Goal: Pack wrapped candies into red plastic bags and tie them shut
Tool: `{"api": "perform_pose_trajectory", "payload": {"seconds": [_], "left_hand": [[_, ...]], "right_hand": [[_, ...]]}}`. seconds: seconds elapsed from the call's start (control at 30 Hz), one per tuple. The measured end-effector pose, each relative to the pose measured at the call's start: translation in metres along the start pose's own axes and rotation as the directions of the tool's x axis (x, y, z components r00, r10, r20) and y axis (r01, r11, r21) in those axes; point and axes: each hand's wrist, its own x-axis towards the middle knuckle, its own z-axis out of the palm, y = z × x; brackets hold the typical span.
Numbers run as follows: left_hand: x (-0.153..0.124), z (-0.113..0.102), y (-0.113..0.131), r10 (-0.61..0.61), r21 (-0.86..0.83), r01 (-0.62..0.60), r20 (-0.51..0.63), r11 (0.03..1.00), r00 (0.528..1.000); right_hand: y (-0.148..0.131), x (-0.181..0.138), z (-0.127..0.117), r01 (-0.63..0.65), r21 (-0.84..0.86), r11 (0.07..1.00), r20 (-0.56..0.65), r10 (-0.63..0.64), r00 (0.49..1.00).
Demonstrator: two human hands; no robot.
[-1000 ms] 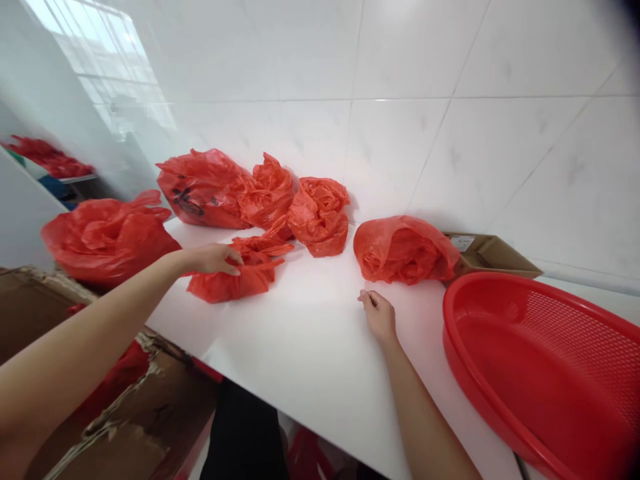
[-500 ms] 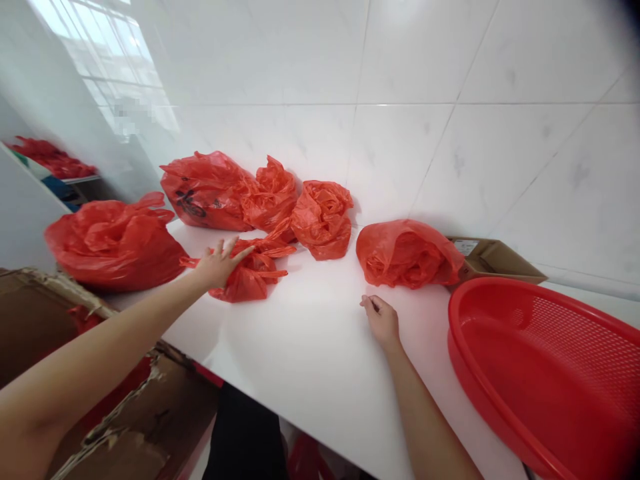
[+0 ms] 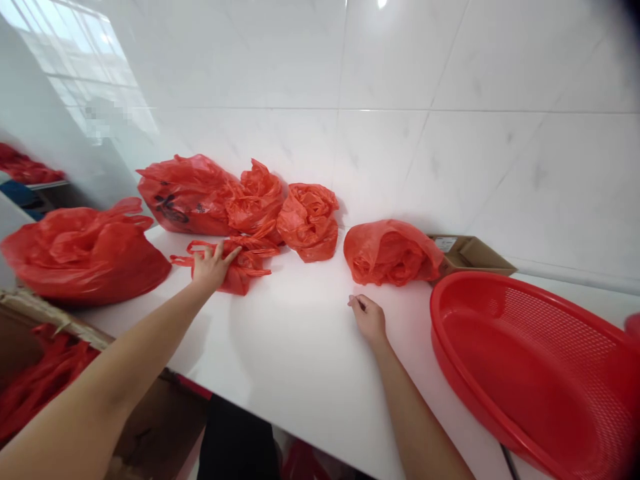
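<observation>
My left hand point(image 3: 213, 265) lies flat with fingers spread on a small crumpled red plastic bag point(image 3: 243, 261) on the white table point(image 3: 300, 353). My right hand point(image 3: 369, 318) rests on the table, fingers curled loosely with nothing visible in them, just in front of a bunched red bag point(image 3: 390, 253). Behind the small bag lie a large red bag with black print point(image 3: 186, 195) and two more crumpled red bags point(image 3: 256, 197) point(image 3: 309, 220) against the wall.
A big red perforated basket point(image 3: 535, 373) sits at the right. A small cardboard box point(image 3: 473, 252) stands behind it by the tiled wall. A full red bag point(image 3: 80, 250) rests at the left above an open cardboard box point(image 3: 45, 347) with red bags.
My left hand opened from a grasp on the small red bag and now presses flat on it. The view shifted slightly right. My right hand stayed put.
</observation>
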Motion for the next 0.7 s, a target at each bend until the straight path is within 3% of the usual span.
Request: {"api": "perform_pose_trajectory", "payload": {"seconds": [0.1, 0.2, 0.3, 0.4, 0.43, 0.5, 0.57, 0.6, 0.67, 0.7], "left_hand": [[-0.010, -0.019, 0.006, -0.011, 0.044, 0.008, 0.056, 0.999, 0.998], [-0.023, -0.049, 0.028, 0.122, 0.044, -0.126, 0.085, 0.991, 0.989], [-0.042, -0.081, 0.072, 0.302, -0.032, -0.300, 0.075, 0.953, 0.951], [-0.069, -0.106, 0.123, 0.451, -0.183, -0.423, 0.157, 0.887, 0.878], [-0.078, -0.111, 0.138, 0.505, -0.250, -0.456, 0.192, 0.854, 0.841], [-0.095, -0.115, 0.160, 0.605, -0.374, -0.498, 0.265, 0.783, 0.751], [-0.107, -0.114, 0.172, 0.675, -0.468, -0.507, 0.328, 0.724, 0.661], [-0.111, -0.113, 0.175, 0.695, -0.501, -0.501, 0.353, 0.705, 0.626], [-0.115, -0.109, 0.178, 0.711, -0.545, -0.476, 0.389, 0.690, 0.586], [-0.116, -0.107, 0.179, 0.708, -0.553, -0.463, 0.399, 0.693, 0.583]], "right_hand": [[0.000, 0.001, -0.001, -0.002, -0.017, 1.000, 0.000, 0.002, 1.000], [-0.002, 0.003, 0.000, 0.007, -0.019, 1.000, -0.002, -0.007, 1.000], [-0.021, -0.006, -0.001, 0.027, -0.011, 1.000, 0.009, -0.027, 1.000], [-0.072, -0.035, -0.025, 0.159, 0.026, 0.987, 0.056, -0.160, 0.986], [-0.092, -0.049, -0.043, 0.299, 0.054, 0.953, 0.076, -0.302, 0.950], [-0.129, -0.077, -0.091, 0.560, 0.025, 0.828, 0.058, -0.560, 0.826], [-0.147, -0.098, -0.153, 0.629, -0.085, 0.773, -0.001, -0.631, 0.776], [-0.147, -0.104, -0.184, 0.589, -0.169, 0.791, -0.069, -0.605, 0.793], [-0.127, -0.105, -0.237, 0.331, -0.363, 0.871, -0.160, -0.408, 0.899], [-0.110, -0.103, -0.256, 0.199, -0.446, 0.873, -0.140, -0.288, 0.947]]}}
